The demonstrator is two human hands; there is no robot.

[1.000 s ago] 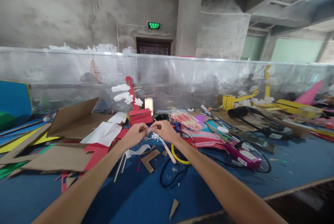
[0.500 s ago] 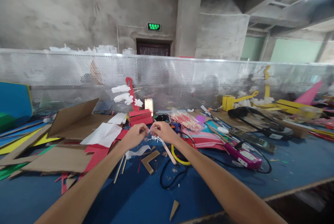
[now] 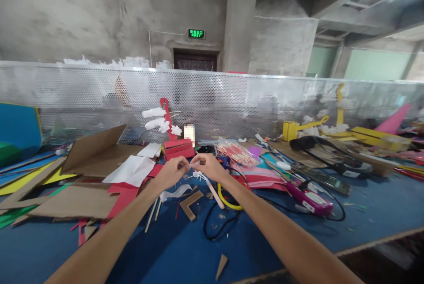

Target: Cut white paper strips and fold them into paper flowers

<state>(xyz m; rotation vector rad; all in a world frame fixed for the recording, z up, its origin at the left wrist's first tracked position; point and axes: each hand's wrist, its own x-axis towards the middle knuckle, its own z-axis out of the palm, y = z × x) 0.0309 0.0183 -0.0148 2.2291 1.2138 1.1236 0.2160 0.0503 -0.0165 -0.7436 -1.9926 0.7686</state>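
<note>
Both my hands are stretched out over a cluttered blue table (image 3: 258, 248). My left hand (image 3: 172, 171) and my right hand (image 3: 208, 167) meet in a pinch on a small white scrap of paper (image 3: 192, 165). Just below them lie a frayed white paper piece (image 3: 198, 174) and a pale flat stick (image 3: 213, 193). A white paper strip (image 3: 172, 193) and an L-shaped cardboard piece (image 3: 191, 203) lie under my left wrist. A red cardboard model (image 3: 175, 145) with white tufts stands just beyond my hands.
Cardboard sheets (image 3: 96, 151) and coloured paper cover the left side. A black cable (image 3: 218, 222) and a yellow loop (image 3: 228, 200) lie near my right arm. A pink tool (image 3: 309, 198), a bag of sticks (image 3: 235, 151) and yellow models (image 3: 298, 127) sit to the right. A perforated metal screen (image 3: 232, 98) closes the back.
My hands stay pinched together on the white scrap. Only the fingers shift slightly.
</note>
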